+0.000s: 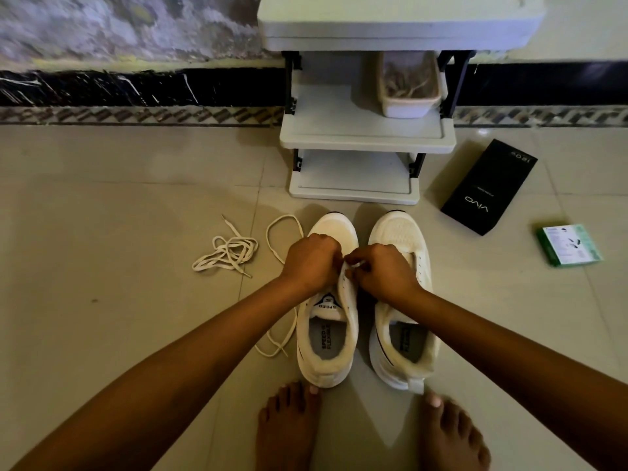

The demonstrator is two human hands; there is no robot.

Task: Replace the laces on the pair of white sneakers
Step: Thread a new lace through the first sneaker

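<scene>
Two white sneakers stand side by side on the tiled floor, toes away from me. Both my hands are over the eyelet area of the left sneaker (328, 338). My left hand (311, 263) has its fingers curled at the shoe's left eyelet flap, and a cream lace (282, 232) loops out from under it onto the floor. My right hand (382, 271) pinches the lace end at the right eyelet row. The right sneaker (402, 321) shows no lace. A second loose lace (226, 254) lies bundled on the floor to the left.
A grey plastic shelf rack (365, 137) stands just beyond the shoes, holding a tub (409, 86). A black phone box (489, 186) and a small green box (569, 244) lie on the floor at right. My bare feet (289, 430) are behind the heels.
</scene>
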